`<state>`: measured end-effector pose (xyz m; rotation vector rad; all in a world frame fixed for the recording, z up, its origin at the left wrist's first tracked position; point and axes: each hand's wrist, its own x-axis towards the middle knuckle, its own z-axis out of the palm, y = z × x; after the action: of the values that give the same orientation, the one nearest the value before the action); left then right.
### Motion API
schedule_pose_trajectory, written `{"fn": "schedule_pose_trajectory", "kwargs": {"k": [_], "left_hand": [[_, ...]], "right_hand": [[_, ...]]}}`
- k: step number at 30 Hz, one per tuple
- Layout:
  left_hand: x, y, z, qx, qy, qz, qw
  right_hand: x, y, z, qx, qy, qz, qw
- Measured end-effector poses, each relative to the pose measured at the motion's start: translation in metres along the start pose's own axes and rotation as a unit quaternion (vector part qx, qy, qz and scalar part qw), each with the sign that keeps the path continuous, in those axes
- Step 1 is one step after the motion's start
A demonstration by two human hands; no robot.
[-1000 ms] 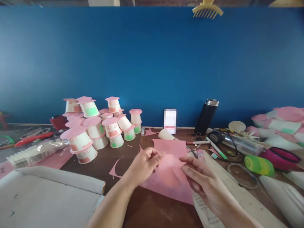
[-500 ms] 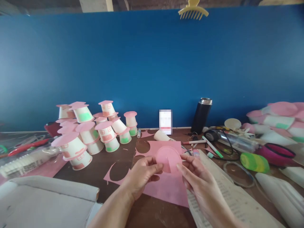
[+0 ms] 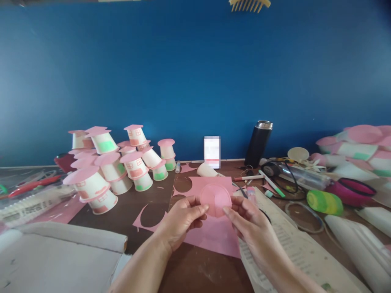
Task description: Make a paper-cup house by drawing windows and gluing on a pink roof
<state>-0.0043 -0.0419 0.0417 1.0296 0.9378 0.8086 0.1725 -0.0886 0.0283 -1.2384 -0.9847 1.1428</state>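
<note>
A round pink paper disc (image 3: 216, 197) is held up between my two hands, with a straight line running from its middle to the lower edge. My left hand (image 3: 186, 217) pinches its left edge between thumb and fingers. On the opposite side, my right hand (image 3: 249, 219) pinches the lower right edge. Beneath the disc lies a pink paper sheet (image 3: 210, 240) with round pieces cut out of its left side. Left of my left hand is a pink paper offcut (image 3: 146, 221) with a curved gap.
Stacked paper-cup houses (image 3: 134, 167) with pink roofs stand at left; more cup pieces (image 3: 360, 146) are heaped at right. A black flask (image 3: 259, 144), phone (image 3: 211, 152), markers (image 3: 271, 183), cables and a printed sheet (image 3: 293, 248) surround the hands. A grey-white box (image 3: 61, 260) sits front left.
The line in the disc was a wider wedge-shaped gap and is now narrow, its edges drawn together. Both hands still pinch the disc. The view has tilted slightly downward.
</note>
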Motion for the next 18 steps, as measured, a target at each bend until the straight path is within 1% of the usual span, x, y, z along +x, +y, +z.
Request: {"fn": "schedule_pose_trajectory", "kwargs": {"k": [5, 10, 18], "left_hand": [[-0.0015, 0.0008, 0.0010, -0.003, -0.005, 0.001, 1.000], [-0.0023, 0.0026, 0.0018, -0.004, -0.012, 0.001, 1.000], [-0.0067, 0.0066, 0.0051, 0.003, -0.001, -0.020, 1.000]], "right_hand": [[-0.0010, -0.0024, 0.0018, 0.001, 0.011, 0.001, 1.000], [-0.0011, -0.0024, 0.0022, -0.001, 0.002, 0.000, 1.000], [-0.0011, -0.0025, 0.0030, -0.008, -0.003, -0.010, 1.000]]}}
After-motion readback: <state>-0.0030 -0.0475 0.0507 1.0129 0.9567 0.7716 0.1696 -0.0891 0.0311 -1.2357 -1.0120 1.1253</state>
